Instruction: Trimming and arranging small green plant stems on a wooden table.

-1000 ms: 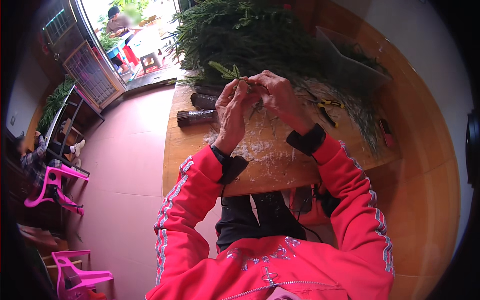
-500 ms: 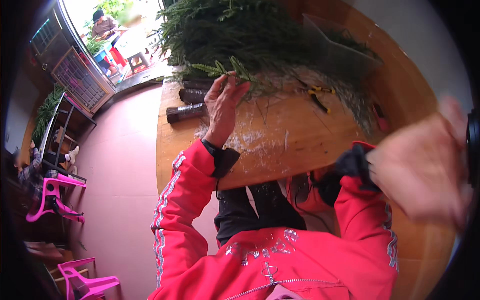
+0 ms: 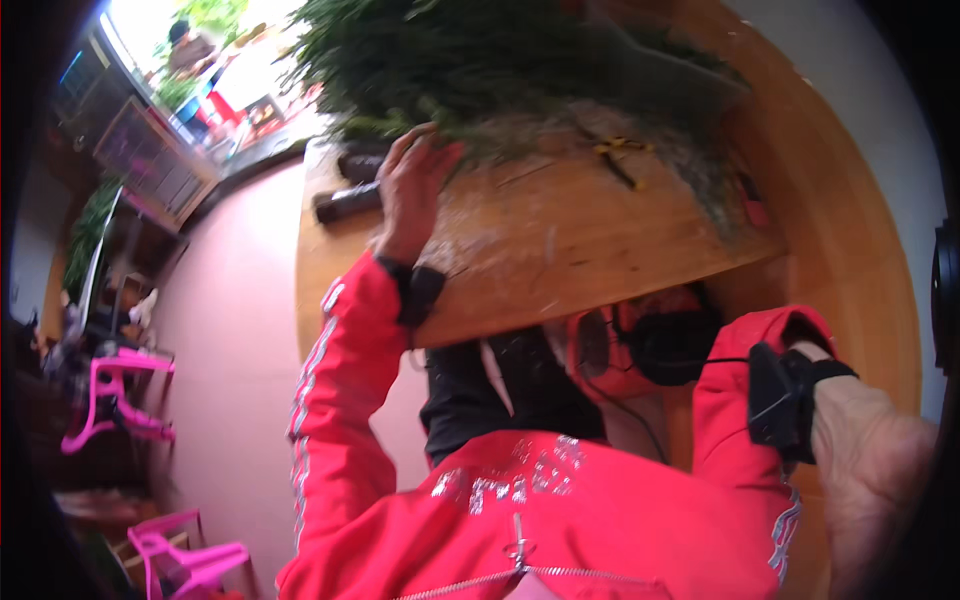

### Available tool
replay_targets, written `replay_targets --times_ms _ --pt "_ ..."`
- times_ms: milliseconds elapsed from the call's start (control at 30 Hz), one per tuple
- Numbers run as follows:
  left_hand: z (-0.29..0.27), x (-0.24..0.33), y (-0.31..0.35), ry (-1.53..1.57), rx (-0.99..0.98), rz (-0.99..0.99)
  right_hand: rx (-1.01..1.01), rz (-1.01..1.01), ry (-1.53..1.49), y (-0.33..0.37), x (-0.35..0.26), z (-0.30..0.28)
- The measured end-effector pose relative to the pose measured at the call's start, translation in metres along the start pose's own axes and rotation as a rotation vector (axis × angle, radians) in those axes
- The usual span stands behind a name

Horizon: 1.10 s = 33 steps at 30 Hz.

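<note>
My left hand is raised over the left part of the wooden table. Its fingers close on a green needle-leaf sprig, blurred against the foliage behind. My right hand is low at the far right, off the table, with its wrist bent back. Its fingers run into the dark rim of the picture and are hidden. Both wrists carry black straps; a black box sits on the right one. Beside my left hand lie dark wrapped rolls.
A big heap of green branches covers the table's far side, with a clear plastic bin at its right. Yellow-and-black pliers lie on the table. Pink stools stand at left. Another person sits outside the doorway.
My right hand has swung down and toward me along the right edge. My left hand stays near the branches with the sprig. The whole view has shifted slightly.
</note>
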<state>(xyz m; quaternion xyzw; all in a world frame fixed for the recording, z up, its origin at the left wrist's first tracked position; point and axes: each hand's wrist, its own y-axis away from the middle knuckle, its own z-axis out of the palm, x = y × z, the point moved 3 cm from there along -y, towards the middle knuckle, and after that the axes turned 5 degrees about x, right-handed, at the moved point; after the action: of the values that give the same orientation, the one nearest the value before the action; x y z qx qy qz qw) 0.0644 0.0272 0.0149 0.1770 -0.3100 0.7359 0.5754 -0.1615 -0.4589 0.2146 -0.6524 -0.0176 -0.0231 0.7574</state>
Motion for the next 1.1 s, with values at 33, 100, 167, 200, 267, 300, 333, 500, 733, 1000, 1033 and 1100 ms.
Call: replay_targets --times_ms 33,100,167,200,267,300,333,500,733,1000,1033,1100 --pt "-0.003 0.002 0.001 -0.013 0.022 -0.004 -0.022 -0.029 0.026 0.002 -0.014 0.045" --pt "0.0 -0.003 0.001 0.004 0.017 0.006 -0.059 -0.098 0.058 -0.01 -0.003 0.093" --pt "0.007 -0.008 0.0 0.021 -0.037 0.006 -0.063 -0.149 0.094 -0.02 -0.016 0.111" --pt "0.008 -0.01 0.005 -0.014 -0.012 -0.008 -0.063 -0.176 0.12 -0.015 -0.013 0.12" --pt "0.005 -0.007 0.006 -0.075 0.036 0.018 -0.059 -0.27 0.153 -0.01 -0.006 0.161" --pt "-0.002 -0.004 0.007 -0.101 0.063 0.029 -0.058 -0.317 0.181 -0.017 -0.004 0.158" --pt "-0.011 -0.005 0.004 -0.071 0.051 0.019 -0.05 -0.347 0.217 -0.015 -0.006 0.169" --pt "-0.01 -0.01 0.001 -0.046 0.002 0.012 -0.015 -0.481 0.251 -0.024 -0.012 0.183" --pt "0.0 -0.01 0.016 -0.055 -0.027 -0.024 0.109 -0.64 0.194 -0.018 -0.006 0.2" --pt "-0.003 -0.012 0.003 -0.001 -0.014 0.012 0.097 -0.466 0.018 -0.012 -0.017 0.172" --pt "-0.001 -0.013 0.006 -0.001 -0.005 0.011 0.092 -0.458 0.011 -0.01 -0.017 0.171" --pt "-0.005 -0.006 0.007 -0.025 0.001 0.007 0.108 -0.445 0.005 -0.007 -0.014 0.171"
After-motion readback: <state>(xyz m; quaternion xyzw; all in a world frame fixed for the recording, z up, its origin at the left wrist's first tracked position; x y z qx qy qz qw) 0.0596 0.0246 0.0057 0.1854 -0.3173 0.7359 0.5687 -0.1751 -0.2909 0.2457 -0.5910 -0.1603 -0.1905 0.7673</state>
